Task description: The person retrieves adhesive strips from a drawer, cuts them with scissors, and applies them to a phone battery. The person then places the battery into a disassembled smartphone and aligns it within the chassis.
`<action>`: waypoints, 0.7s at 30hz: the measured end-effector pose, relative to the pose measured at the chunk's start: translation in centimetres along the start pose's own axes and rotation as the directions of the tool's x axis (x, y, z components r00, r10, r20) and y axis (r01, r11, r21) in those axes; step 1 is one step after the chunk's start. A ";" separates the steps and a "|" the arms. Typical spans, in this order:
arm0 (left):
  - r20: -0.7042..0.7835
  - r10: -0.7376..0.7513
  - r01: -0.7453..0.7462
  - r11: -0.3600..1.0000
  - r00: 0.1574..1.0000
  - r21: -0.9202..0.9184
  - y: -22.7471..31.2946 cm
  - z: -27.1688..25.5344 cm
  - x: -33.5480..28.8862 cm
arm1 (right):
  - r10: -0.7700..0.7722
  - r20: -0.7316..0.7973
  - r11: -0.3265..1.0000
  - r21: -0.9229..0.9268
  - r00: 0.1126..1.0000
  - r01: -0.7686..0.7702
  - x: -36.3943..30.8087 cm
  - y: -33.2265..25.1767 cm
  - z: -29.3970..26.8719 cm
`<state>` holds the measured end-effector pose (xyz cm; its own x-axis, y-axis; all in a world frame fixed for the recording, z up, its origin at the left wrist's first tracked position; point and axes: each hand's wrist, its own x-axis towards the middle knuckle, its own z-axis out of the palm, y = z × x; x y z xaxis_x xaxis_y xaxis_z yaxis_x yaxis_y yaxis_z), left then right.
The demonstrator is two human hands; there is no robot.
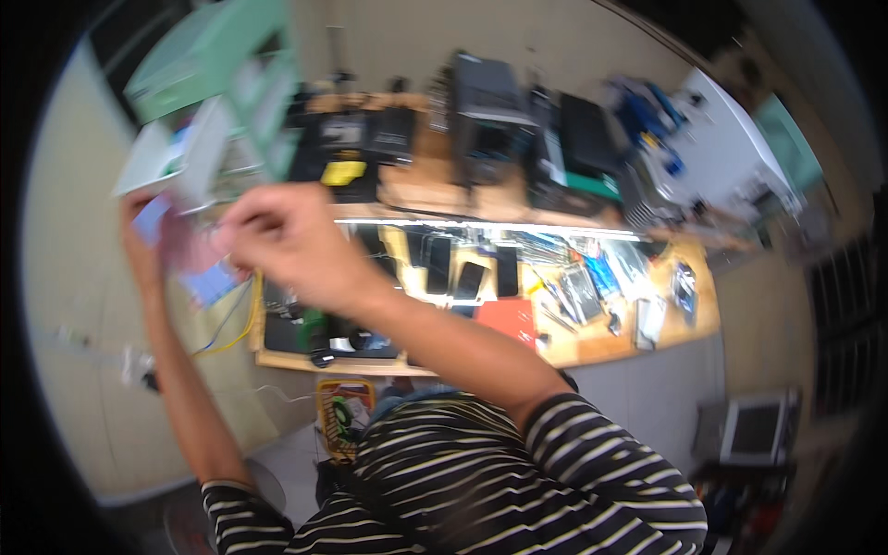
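- The left hand (148,231), at the left of the frame, has its fingers closed around a small pale blue and pink packet (190,254).
- The right hand (282,231) is just beside it, fingers pinched at the packet's upper edge.
- Both are blurred.
- Below, at the frame's centre, is a cluttered wooden desk (592,347) with phones (470,277).

Upper left: blocked by green-and-white drawer cabinet (231,83); both raised hands crowded just beside it.
Between hands: narrow gap, filled by blurred pink and blue cards (194,264).
Surface (573,347), centre: dark phones (462,273) in a row, red pad (509,319) near front edge; little bare wood.
Surface, right: scattered tools (583,287); passage tight.
Rear shelf: black equipment boxes (490,120), closely packed.
Front edge, left: cables (231,319) hanging.
Floor (647,398), lower right: open as far as grey monitor (754,430).
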<state>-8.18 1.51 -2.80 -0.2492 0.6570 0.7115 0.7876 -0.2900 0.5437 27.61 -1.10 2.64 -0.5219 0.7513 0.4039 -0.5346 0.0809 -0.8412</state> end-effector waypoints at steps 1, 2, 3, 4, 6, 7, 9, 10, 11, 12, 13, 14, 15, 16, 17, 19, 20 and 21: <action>-0.044 0.169 -0.174 0.969 0.985 -0.173 -1.3 0.0 -0.1 | -0.008 -0.009 1.000 0.025 1.000 0.008 -0.7 0.3 -0.2; -0.053 -0.262 0.229 0.911 0.964 -0.344 -2.2 0.0 1.1 | 0.008 -0.009 0.999 0.042 1.000 -0.008 -1.6 0.3 -0.6; -0.004 -0.158 0.150 0.945 0.987 -0.289 -2.8 0.4 1.3 | 0.006 -0.019 1.000 0.014 1.000 -0.006 -2.1 0.1 -1.2; 0.013 -0.140 0.139 0.962 0.990 -0.236 -2.9 0.1 1.7 | 0.022 -0.049 1.000 -0.012 0.999 -0.023 -2.8 -0.2 -2.2; 0.011 -0.124 0.124 0.981 0.992 -0.150 -2.3 0.3 2.2 | 0.029 -0.100 1.000 0.012 0.995 -0.028 -3.9 -0.9 -4.1; -0.050 -0.215 0.208 0.971 0.975 -0.115 -1.6 0.5 2.2 | 0.051 -0.119 0.997 0.056 0.992 -0.045 -4.5 -1.2 -5.1; -0.008 -0.091 0.087 0.972 0.996 -0.218 0.2 1.5 2.1 | 0.085 -0.201 0.994 0.088 0.976 -0.068 -6.1 -2.0 -6.9; 0.049 -0.106 0.115 0.959 0.993 -0.260 1.2 2.2 2.6 | 0.126 -0.277 0.991 -0.015 0.953 -0.135 -6.8 -2.3 -7.8; 0.031 -0.073 0.078 0.969 0.997 -0.234 2.1 3.0 2.9 | 0.129 -0.332 0.991 0.005 0.934 -0.135 -7.5 -2.4 -8.4; 0.003 -0.157 0.155 0.976 0.988 -0.155 2.7 3.5 3.6 | 0.142 -0.369 0.989 0.025 0.918 -0.143 -8.0 -2.5 -9.1; 0.030 -0.098 0.102 0.983 0.995 -0.151 3.3 4.2 4.1 | 0.146 -0.379 0.989 0.037 0.914 -0.142 -8.5 -2.6 -9.6; 0.003 -0.173 0.172 0.980 0.985 -0.100 3.5 4.5 4.5 | 0.139 -0.370 0.990 0.050 0.918 -0.129 -8.9 -2.7 -10.1; 0.003 -0.179 0.179 0.981 0.984 -0.081 3.7 4.7 4.9 | 0.148 -0.377 0.989 0.061 0.914 -0.135 -9.3 -2.9 -10.5; -0.004 -0.173 0.172 0.982 0.985 -0.083 3.8 4.9 5.1 | 0.134 -0.391 0.991 0.052 0.911 -0.123 -9.5 -3.1 -10.7; 0.002 -0.180 0.180 0.980 0.984 -0.080 3.8 5.0 5.1 | 0.119 -0.403 0.993 0.044 0.907 -0.111 -9.5 -3.4 -10.9; -0.006 -0.180 0.178 0.976 0.984 -0.125 4.0 5.0 4.8 | 0.094 -0.436 0.994 -0.015 0.895 -0.112 -9.1 -4.1 -10.9; -0.030 -0.152 0.148 0.982 0.988 -0.114 4.2 5.0 4.4 | 0.085 -0.452 0.990 -0.061 0.888 -0.125 -8.7 -4.5 -10.7; -0.046 -0.158 0.151 0.981 0.986 -0.124 4.4 4.9 3.9 | 0.073 -0.451 0.986 -0.101 0.889 -0.132 -7.9 -4.7 -10.3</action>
<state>-2.95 6.21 0.22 -0.3962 0.6618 0.6364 0.6647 -0.2715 0.6961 41.08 -0.64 -0.29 -0.2030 0.9697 0.1357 -0.3911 0.0468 -0.9192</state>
